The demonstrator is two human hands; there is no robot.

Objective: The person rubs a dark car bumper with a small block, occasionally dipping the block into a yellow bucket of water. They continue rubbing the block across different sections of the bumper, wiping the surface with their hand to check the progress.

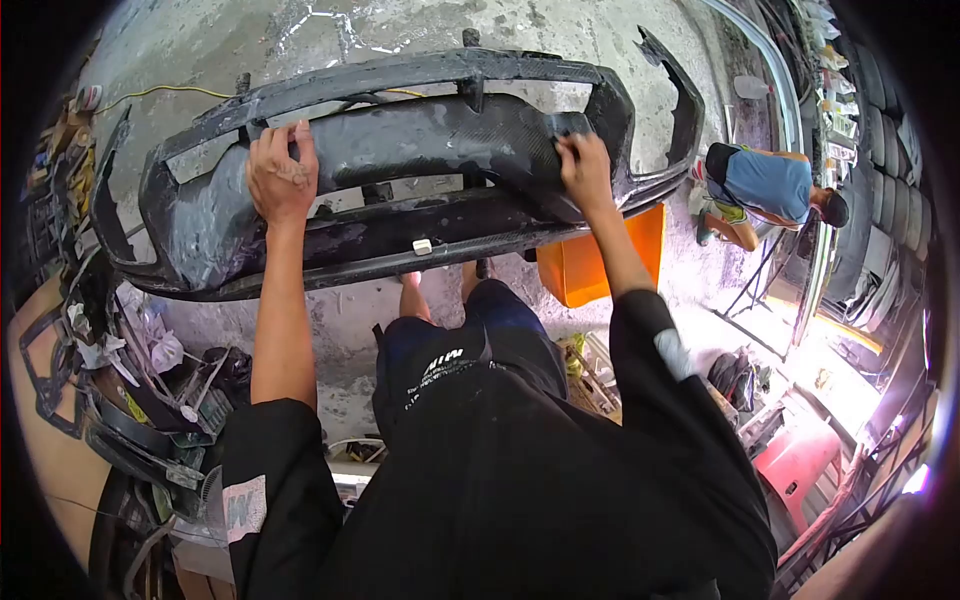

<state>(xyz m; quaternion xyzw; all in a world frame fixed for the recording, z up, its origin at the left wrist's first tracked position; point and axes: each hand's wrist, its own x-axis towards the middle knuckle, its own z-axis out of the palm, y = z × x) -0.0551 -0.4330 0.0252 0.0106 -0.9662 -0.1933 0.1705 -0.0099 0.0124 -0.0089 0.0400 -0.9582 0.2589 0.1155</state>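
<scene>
A black car bumper [440, 135] with a carbon-fibre weave and grey, dusty patches lies across in front of me. My left hand [283, 175] grips the upper edge of its central panel on the left, fingers bent and thumb apart. Towards the panel's right end, my right hand [586, 168] has its fingers bent over a small dark sheet of sandpaper [568, 123], pressed against the surface. The fingertips of both hands are partly hidden. A small whitish block [422, 246] rests on the bumper's lower lip, between my arms.
An orange bin [600, 262] stands beneath the bumper's right side. At the right, a person in a blue top [768, 186] bends near a metal frame. Scrap parts [190, 400] crowd the left, and a red panel [797, 465] lies at lower right. A yellow cable [165, 89] crosses the concrete floor.
</scene>
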